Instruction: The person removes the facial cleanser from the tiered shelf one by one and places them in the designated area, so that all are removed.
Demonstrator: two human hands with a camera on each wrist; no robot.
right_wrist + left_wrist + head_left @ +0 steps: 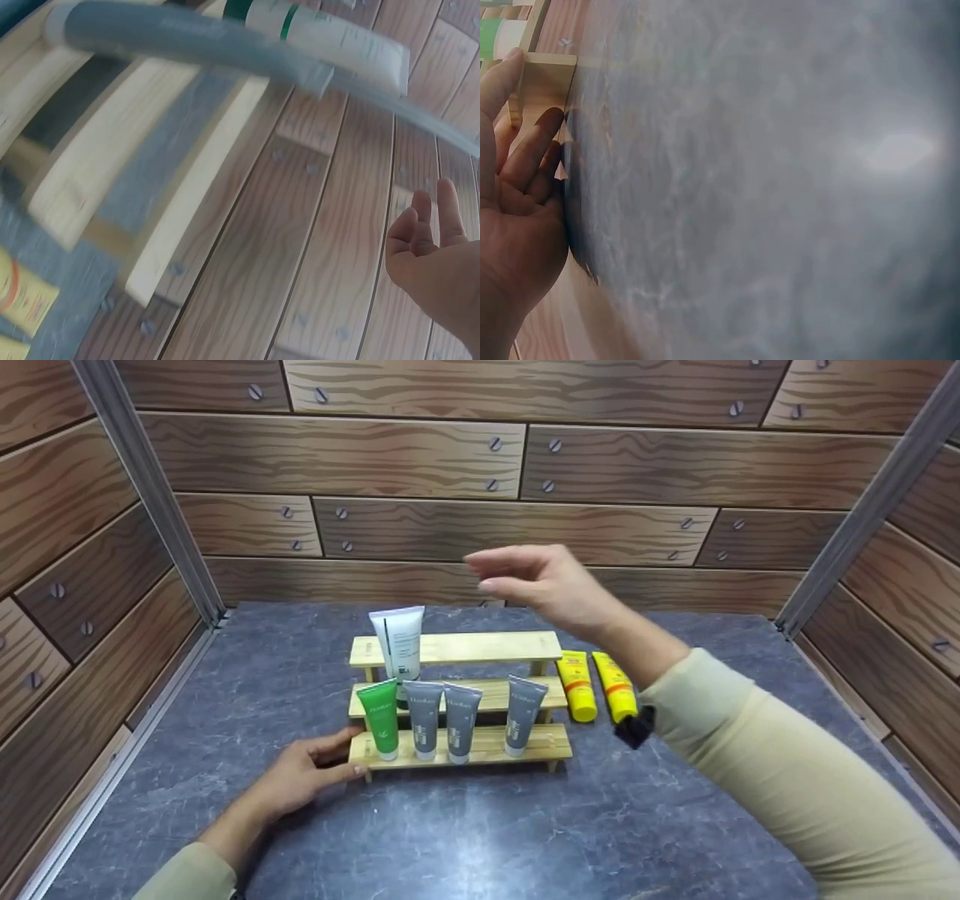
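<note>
A three-step wooden rack (491,647) stands on the tabletop. My left hand (296,772) grips its lower left end, thumb at the front edge of the bottom step and fingers behind; the left wrist view shows the thumb (504,82) at the step's end. On that bottom step a green tube (381,720) stands at the left, then several grey tubes (424,721), with a gap before the rightmost. Behind the green one, a taller white tube (399,641) stands on the middle step. My right hand (559,589), holding nothing, is raised above the top step's right end, fingers extended.
Two yellow tubes (576,682) lie on the table just right of the rack, partly below my right forearm. A black strap piece (636,727) hangs at the right wrist. Wood-patterned walls (420,457) with metal corner posts (862,495) enclose the dark marbled tabletop (465,840).
</note>
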